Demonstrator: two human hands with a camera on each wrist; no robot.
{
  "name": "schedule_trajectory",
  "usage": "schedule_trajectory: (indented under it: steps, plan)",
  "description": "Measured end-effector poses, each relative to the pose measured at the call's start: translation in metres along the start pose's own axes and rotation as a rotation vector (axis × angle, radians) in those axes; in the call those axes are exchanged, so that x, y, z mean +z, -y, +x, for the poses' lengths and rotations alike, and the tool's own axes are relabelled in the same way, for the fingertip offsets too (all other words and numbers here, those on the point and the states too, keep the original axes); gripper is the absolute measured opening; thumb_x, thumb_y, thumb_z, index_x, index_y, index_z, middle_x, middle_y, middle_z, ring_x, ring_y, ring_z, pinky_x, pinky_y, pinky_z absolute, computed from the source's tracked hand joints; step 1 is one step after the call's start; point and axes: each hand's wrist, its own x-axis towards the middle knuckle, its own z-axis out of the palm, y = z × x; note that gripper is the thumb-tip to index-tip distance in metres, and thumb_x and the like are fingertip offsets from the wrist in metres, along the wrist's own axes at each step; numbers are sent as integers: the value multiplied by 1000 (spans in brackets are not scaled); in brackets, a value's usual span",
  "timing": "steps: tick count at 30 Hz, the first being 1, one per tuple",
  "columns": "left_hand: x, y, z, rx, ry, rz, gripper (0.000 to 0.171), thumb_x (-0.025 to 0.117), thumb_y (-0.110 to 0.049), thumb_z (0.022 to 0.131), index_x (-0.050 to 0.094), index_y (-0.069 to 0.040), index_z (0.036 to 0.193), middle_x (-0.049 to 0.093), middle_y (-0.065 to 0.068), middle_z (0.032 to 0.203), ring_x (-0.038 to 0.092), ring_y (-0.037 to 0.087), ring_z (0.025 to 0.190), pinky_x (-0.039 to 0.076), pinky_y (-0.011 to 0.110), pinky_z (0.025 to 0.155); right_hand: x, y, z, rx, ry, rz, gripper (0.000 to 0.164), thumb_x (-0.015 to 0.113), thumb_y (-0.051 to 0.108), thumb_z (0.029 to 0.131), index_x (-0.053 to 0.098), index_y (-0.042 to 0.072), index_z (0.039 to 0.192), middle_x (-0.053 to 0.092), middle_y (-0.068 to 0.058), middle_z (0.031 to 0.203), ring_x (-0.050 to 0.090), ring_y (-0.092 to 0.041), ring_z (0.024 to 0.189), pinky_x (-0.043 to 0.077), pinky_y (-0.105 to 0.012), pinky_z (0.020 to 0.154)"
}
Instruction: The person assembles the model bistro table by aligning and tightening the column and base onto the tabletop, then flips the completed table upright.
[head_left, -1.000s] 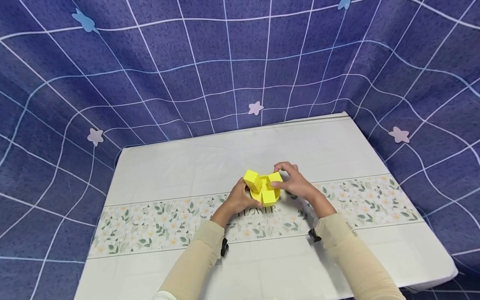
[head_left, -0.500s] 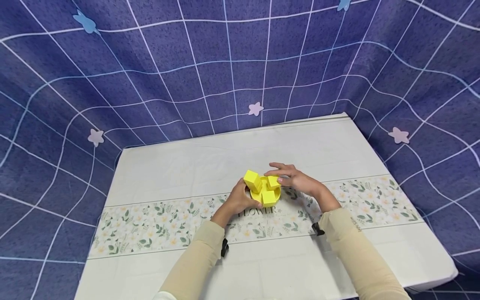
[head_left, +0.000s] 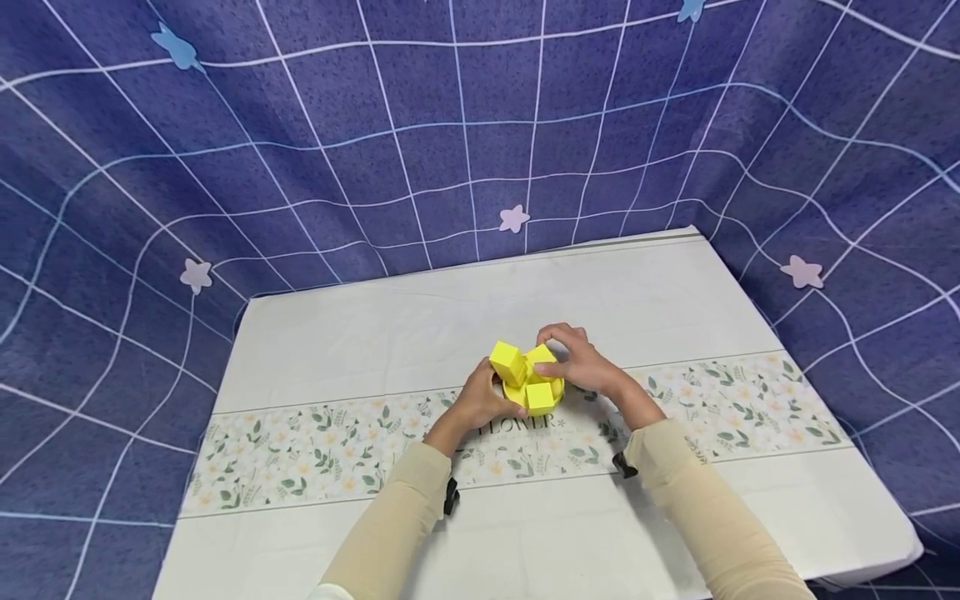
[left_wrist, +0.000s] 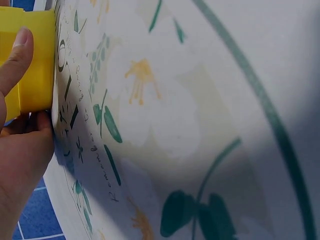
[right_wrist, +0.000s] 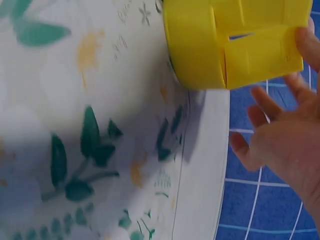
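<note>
A low round yellow tray (head_left: pixel 513 395) stands on the table, with several yellow rectangular blocks rising from it. The tallest block (head_left: pixel 507 360) is at the left, a shorter block (head_left: pixel 539 397) at the front. My left hand (head_left: pixel 480 398) grips the tray's left side, its thumb (left_wrist: pixel 19 57) along the near face. At the back right, my right hand (head_left: pixel 588 367) pinches another block (head_left: pixel 538 354) between thumb and forefinger near the top. The right wrist view shows this block (right_wrist: pixel 260 59) upright at the tray's wall, the other fingers held off it.
A white tablecloth (head_left: pixel 360 333) with a printed flower band (head_left: pixel 300 458) covers the table. Behind and at both sides hangs a blue gridded curtain (head_left: pixel 420 150) with star shapes. The table's right edge lies beyond the right forearm.
My right hand loosened its fingers at the back-right block, then closed on it again; the block now sits slightly further left, nearer the tall one. My left hand keeps its hold.
</note>
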Motion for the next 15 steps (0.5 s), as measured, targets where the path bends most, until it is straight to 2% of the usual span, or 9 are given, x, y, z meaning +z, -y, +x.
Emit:
schedule_trajectory:
  steps: [4,7,11,15]
  plan:
    - [0,-1,0,-19,-5,10,92,92,-26,63,41,-14,139,48,3,129,50,17,118,41,35,101,10,0,2,49,-124,-47,40,73,35,85,44,14,103,46,-6,124,27,-30,118,20,-60,99]
    - [0,-1,0,-22,-6,10,93,92,-26,62,41,-14,138,48,3,129,50,17,118,40,35,102,13,1,3,52,-156,-43,44,74,37,85,44,10,104,47,-9,124,28,-30,116,21,-58,99]
    - [-1,-1,0,-19,-6,2,93,92,-26,62,42,-14,138,48,3,128,50,17,117,40,36,102,10,1,2,26,-103,-22,45,69,37,89,51,12,122,43,-8,136,26,-30,125,20,-62,103]
    - [-1,0,0,-18,-3,-1,93,92,-25,62,41,-15,139,48,2,128,51,17,115,41,36,101,3,-1,1,-6,-4,45,47,57,33,97,48,22,141,30,-4,151,16,-29,136,19,-65,105]
